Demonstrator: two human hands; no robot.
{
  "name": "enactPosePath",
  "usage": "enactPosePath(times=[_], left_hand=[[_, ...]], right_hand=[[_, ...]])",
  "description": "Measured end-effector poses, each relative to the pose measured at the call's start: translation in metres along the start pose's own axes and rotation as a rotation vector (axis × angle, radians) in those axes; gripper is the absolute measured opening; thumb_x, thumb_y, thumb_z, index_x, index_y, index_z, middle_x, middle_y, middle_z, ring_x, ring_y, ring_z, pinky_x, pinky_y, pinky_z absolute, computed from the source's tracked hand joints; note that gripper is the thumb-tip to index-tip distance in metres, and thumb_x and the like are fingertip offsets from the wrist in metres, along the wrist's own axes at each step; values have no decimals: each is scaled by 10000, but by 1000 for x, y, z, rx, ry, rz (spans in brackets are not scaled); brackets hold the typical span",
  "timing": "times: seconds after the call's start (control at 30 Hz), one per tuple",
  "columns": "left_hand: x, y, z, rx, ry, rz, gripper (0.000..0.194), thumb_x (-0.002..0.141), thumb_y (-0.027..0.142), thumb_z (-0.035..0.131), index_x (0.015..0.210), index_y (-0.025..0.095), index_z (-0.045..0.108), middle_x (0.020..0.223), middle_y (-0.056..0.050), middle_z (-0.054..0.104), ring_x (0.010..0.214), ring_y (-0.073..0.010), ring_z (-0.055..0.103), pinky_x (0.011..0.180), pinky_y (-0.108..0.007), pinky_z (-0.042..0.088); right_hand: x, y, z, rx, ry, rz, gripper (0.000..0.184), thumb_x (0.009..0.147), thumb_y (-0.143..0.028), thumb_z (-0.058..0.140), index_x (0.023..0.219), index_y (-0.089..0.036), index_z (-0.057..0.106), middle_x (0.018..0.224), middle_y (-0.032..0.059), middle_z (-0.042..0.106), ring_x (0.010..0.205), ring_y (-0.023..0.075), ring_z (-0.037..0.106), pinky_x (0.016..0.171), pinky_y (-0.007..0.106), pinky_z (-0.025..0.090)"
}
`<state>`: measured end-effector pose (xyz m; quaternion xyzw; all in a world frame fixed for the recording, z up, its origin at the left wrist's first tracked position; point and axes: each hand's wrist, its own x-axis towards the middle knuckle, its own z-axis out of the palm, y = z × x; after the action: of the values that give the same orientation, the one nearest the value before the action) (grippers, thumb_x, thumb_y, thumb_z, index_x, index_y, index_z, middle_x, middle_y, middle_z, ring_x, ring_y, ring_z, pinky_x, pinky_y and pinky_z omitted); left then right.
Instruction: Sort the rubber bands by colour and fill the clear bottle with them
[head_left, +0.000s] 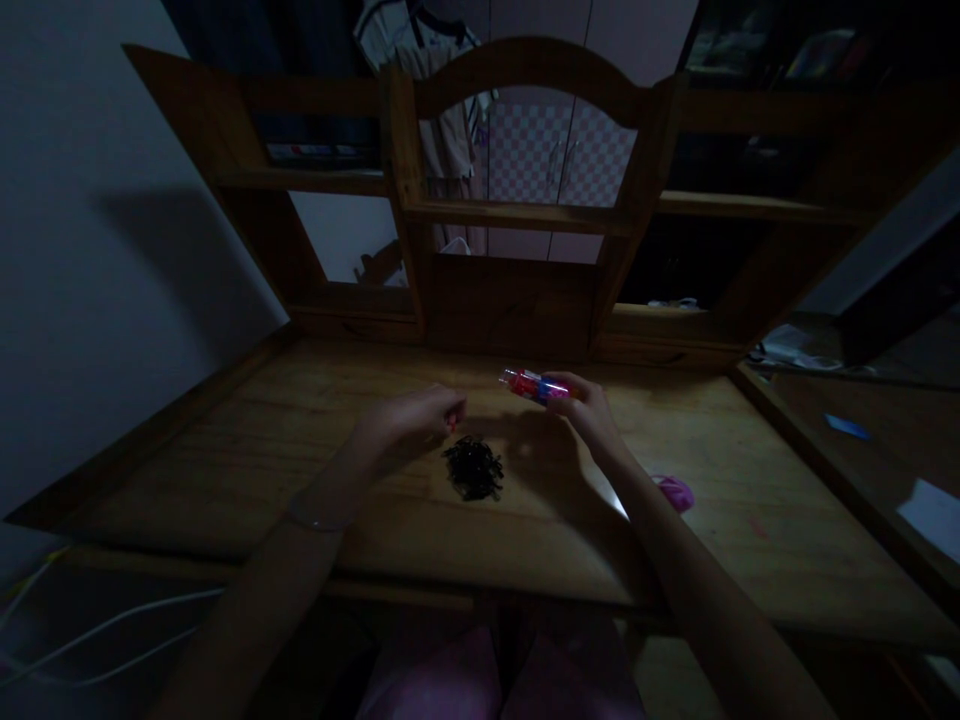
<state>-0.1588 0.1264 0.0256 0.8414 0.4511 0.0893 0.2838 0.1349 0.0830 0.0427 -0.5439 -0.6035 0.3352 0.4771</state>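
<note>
In my right hand (581, 395) is a small clear plastic bottle (529, 384) with a red and blue label. It is tilted nearly flat above the desk, its clear neck pointing left. My left hand (433, 408) is closed around a small red object (451, 420), mostly hidden by the fingers; its kind is not clear. Just below and right of that hand lies a loose pile of small, thin, shiny black pieces (474, 468) on the wooden desk (405, 520). The two hands are apart, with the bottle neck directed toward the left one.
A pink item (676, 492) lies beside my right forearm. Wooden shelving (517, 215) rises along the back of the desk. To the right, a lower surface holds a blue card (847, 427) and white paper (930, 515). White cables (127, 615) hang at the lower left.
</note>
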Motion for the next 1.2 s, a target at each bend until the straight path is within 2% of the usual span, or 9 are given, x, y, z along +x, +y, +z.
enactPosePath(times=[0.1, 0.17, 0.33, 0.5, 0.63, 0.83, 1.2], left_hand=[[3, 5, -2, 52, -5, 26, 230, 607, 120, 581, 807, 204, 658, 726, -7, 627, 619, -143, 535, 526, -237, 349], [7, 11, -6, -14, 17, 67, 233, 629, 134, 594, 844, 193, 661, 750, -7, 631, 652, -138, 553, 564, -227, 388], [13, 29, -21, -276, 163, 195, 248, 717, 204, 632, 960, 158, 645, 886, -35, 657, 780, -140, 606, 707, -254, 480], [10, 35, -28, -473, 302, 217, 255, 746, 261, 683, 963, 140, 627, 911, -44, 650, 822, -138, 616, 795, -290, 497], [12, 36, -23, -562, 345, 219, 270, 760, 285, 706, 973, 140, 625, 929, -39, 637, 845, -130, 611, 820, -284, 494], [16, 48, -16, -620, 348, 240, 296, 754, 304, 731, 974, 136, 627, 955, -52, 649, 855, -138, 621, 816, -285, 505], [21, 56, -1, -656, 501, 268, 308, 722, 342, 786, 943, 136, 726, 958, -85, 745, 901, -204, 695, 889, -359, 543]], right_hand=[[0, 1, 0, -23, 2, -22, 468, 608, -216, 554, 1039, -185, 734, 966, 60, 723, 923, 254, 632, 790, 366, 505], [1, 2, 1, -31, 0, -30, 466, 610, -215, 554, 1039, -187, 734, 970, 59, 724, 929, 254, 634, 800, 369, 504], [0, 1, 2, -38, -16, -9, 473, 616, -218, 557, 1054, -191, 730, 978, 68, 724, 923, 256, 637, 797, 370, 506], [-1, 1, 3, -62, -45, -32, 456, 633, -223, 552, 1052, -201, 732, 979, 55, 725, 918, 249, 635, 811, 377, 502], [0, 3, 4, -73, -67, -76, 442, 631, -194, 565, 1038, -212, 735, 1004, 46, 724, 959, 249, 628, 847, 374, 493], [0, 5, 8, -63, -97, -118, 444, 626, -174, 578, 1040, -219, 732, 1028, 39, 718, 987, 243, 626, 889, 374, 480], [-1, 2, 8, -14, -73, -40, 445, 633, -209, 567, 1047, -207, 731, 987, 45, 733, 964, 257, 638, 860, 384, 489]])
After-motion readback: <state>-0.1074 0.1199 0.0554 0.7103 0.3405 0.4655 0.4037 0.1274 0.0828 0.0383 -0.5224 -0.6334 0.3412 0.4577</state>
